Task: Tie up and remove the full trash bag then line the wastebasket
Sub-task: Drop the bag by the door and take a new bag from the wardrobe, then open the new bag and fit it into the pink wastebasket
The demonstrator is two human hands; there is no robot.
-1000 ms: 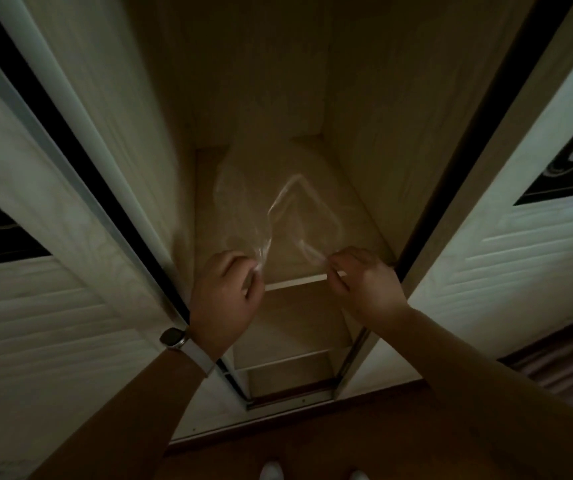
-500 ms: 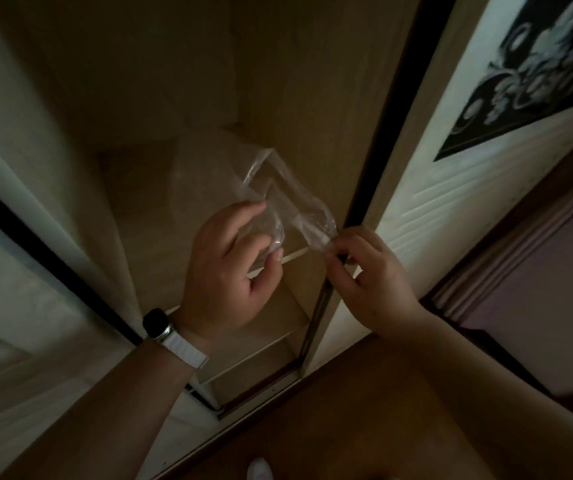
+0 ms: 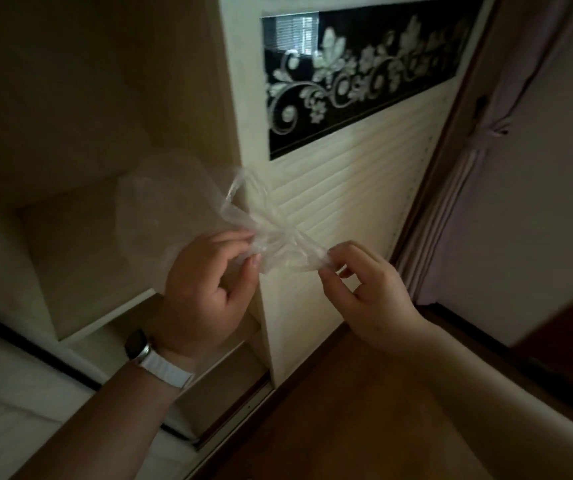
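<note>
A thin, clear plastic bag (image 3: pixel 181 209) hangs crumpled between my two hands in front of an open wardrobe. My left hand (image 3: pixel 205 282), with a white-strapped watch on its wrist, pinches the bag's left part with thumb and fingers. My right hand (image 3: pixel 364 289) pinches a bunched corner of the same bag just to the right. The hands are a short way apart and the plastic stretches between them. No wastebasket or full trash bag is in view.
The open wardrobe compartment (image 3: pixel 70 237) with a pale shelf fills the left. A cream sliding door (image 3: pixel 330 174) with a black floral glass panel (image 3: pixel 364 71) stands behind the bag. A tied-back mauve curtain (image 3: pixel 479 150) hangs at right. Wooden floor (image 3: pixel 347 410) lies below.
The view has swung right, off the cupboard interior onto the sliding door and curtain. Both hands have drawn the bag out from the shelf and gathered it closer together.
</note>
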